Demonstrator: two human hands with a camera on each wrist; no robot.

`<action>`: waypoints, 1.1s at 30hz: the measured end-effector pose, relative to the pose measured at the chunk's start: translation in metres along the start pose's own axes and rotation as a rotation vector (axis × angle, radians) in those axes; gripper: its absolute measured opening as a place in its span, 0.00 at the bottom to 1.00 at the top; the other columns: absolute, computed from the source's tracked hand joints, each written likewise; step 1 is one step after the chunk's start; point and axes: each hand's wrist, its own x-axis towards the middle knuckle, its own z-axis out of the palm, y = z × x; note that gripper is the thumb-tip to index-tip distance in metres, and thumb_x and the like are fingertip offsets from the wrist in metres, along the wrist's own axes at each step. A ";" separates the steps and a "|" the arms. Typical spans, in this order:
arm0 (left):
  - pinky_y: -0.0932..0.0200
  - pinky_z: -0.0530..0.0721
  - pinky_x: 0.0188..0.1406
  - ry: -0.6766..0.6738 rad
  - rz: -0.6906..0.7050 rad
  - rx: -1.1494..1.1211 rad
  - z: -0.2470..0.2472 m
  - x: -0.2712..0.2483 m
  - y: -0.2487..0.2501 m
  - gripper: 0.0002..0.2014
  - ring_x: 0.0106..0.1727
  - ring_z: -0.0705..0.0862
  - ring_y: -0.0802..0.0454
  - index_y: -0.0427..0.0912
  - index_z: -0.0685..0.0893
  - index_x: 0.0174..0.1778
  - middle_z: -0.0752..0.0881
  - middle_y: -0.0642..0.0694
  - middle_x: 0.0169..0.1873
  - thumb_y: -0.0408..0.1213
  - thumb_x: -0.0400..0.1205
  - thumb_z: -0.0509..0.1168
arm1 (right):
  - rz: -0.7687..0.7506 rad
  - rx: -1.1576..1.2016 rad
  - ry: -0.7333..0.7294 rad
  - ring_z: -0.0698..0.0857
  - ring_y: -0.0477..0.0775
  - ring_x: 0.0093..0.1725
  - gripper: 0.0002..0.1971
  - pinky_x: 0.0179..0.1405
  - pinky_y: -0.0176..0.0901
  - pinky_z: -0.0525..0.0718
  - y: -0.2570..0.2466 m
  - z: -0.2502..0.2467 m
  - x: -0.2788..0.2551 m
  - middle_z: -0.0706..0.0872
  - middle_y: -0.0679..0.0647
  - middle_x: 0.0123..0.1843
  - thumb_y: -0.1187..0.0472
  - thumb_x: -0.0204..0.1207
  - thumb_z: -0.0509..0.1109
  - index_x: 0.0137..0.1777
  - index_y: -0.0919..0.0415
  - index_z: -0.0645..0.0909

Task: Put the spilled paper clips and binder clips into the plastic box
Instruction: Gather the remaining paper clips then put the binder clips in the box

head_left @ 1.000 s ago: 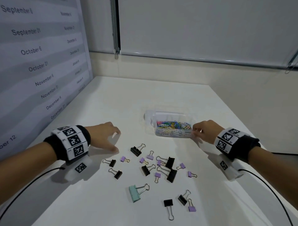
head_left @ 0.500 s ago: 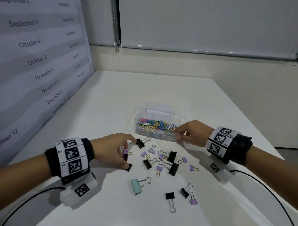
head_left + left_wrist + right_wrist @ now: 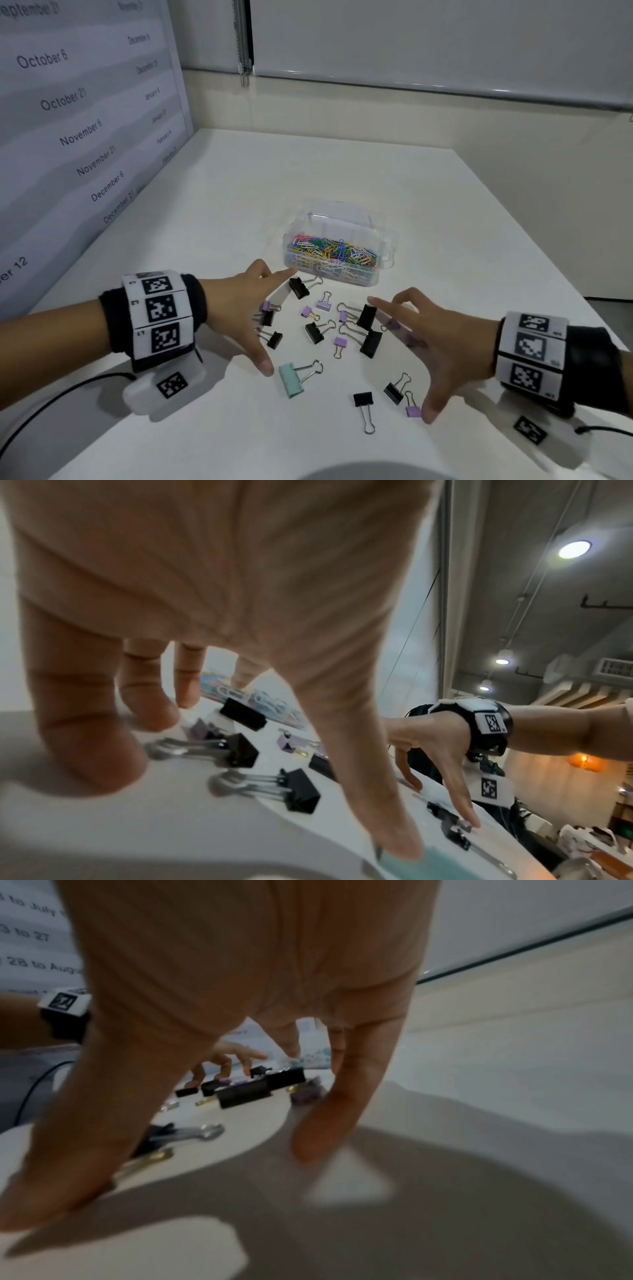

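Binder clips (image 3: 342, 329): head view – spilled on table (image 3: 219, 192), just on viewer's side of plastic box (image 3: 334, 274); none in box yet, judging by what showed.
Plastic box: head view – lid off or open, full of coloured paper clips (image 3: 334, 251); no loose paper clips seen outside it.
Left hand (image 3: 246, 308): head view – fingers spread & straight, gripping nothing; sat on left flank of clip pile, index tip nearly at box's near-left corner, thumb tip just beside mint clip (image 3: 291, 380).
Right hand (image 3: 442, 342): head view – also splayed, empty; on right flank of pile, thumb tip at a small purple clip (image 3: 412, 410), farther from box than left hand.
Key relation: pile lay between the two palms, box straight beyond it; box's long axis ran across, roughly parallel to the line hand-to-hand. Judged: a two-hand inward sweep, then lift away from viewer into box.
Left wrist view: left hand (image 3: 212, 588) open, fingertips (image 3: 78, 753) down at table by black clips (image 3: 301, 794); box contents only a blur behind fingers.
Right wrist view: right hand (image 3: 240, 961) open, nothing gripped; black clips (image 3: 246, 1093) ahead btwn thumb & fingers, box barely visible beyond. Blurry.
Nearer hand: left, to box; both about equal to pile.
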 end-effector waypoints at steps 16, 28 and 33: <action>0.50 0.81 0.59 0.125 0.063 -0.031 0.019 0.022 0.050 0.34 0.55 0.78 0.46 0.47 0.67 0.64 0.65 0.47 0.58 0.50 0.66 0.75 | -0.108 0.147 0.214 0.75 0.53 0.56 0.39 0.58 0.47 0.80 -0.032 -0.011 0.066 0.68 0.50 0.55 0.47 0.52 0.84 0.64 0.51 0.73; 0.54 0.81 0.43 0.175 0.057 0.095 0.012 0.034 0.047 0.09 0.45 0.80 0.43 0.48 0.75 0.39 0.68 0.47 0.49 0.42 0.71 0.70 | -0.108 -0.062 0.231 0.76 0.58 0.42 0.08 0.42 0.46 0.76 -0.033 -0.025 0.070 0.76 0.56 0.40 0.63 0.64 0.72 0.42 0.64 0.80; 0.59 0.74 0.34 0.187 0.042 0.100 0.008 0.040 0.037 0.09 0.38 0.77 0.48 0.49 0.72 0.31 0.72 0.51 0.41 0.42 0.69 0.68 | -0.055 0.091 0.217 0.77 0.44 0.32 0.10 0.31 0.33 0.75 -0.030 -0.047 0.062 0.81 0.46 0.34 0.68 0.61 0.75 0.35 0.54 0.78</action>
